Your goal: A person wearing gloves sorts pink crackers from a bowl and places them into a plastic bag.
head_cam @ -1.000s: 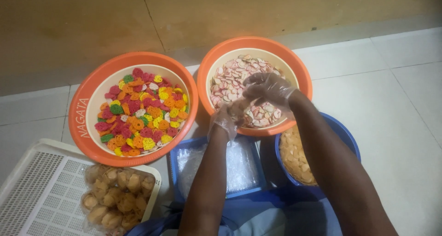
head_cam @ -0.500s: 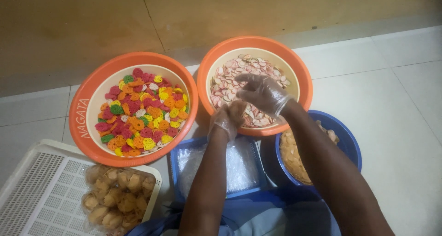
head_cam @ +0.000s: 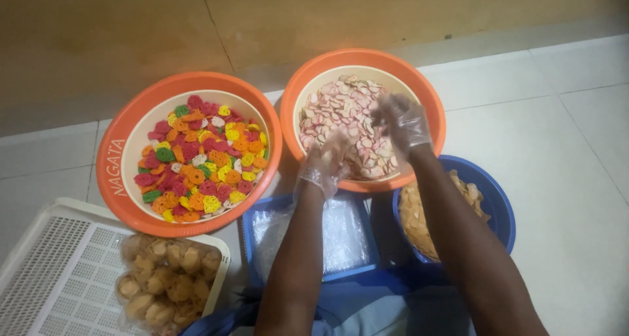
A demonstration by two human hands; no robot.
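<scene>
Both my hands wear thin clear plastic gloves and reach into the right orange basin (head_cam: 429, 93), which is full of pink-and-white round crackers (head_cam: 344, 106). My left hand (head_cam: 325, 162) is curled among the crackers at the basin's near side. My right hand (head_cam: 401, 121) rests on the crackers near the middle right, fingers bent. Whether either hand holds crackers is blurred.
A second orange basin (head_cam: 121, 172) at the left holds multicoloured flower-shaped crackers (head_cam: 200, 156). A blue bowl (head_cam: 501, 211) of pale chips sits at the right. A blue tray (head_cam: 252, 234) with clear plastic bags lies under my arms. A white perforated tray (head_cam: 56, 270) holds bagged brown balls (head_cam: 164, 277).
Both hands have moved further into the right basin; the left hand went from its rim down among the crackers, and the right hand shifted slightly.
</scene>
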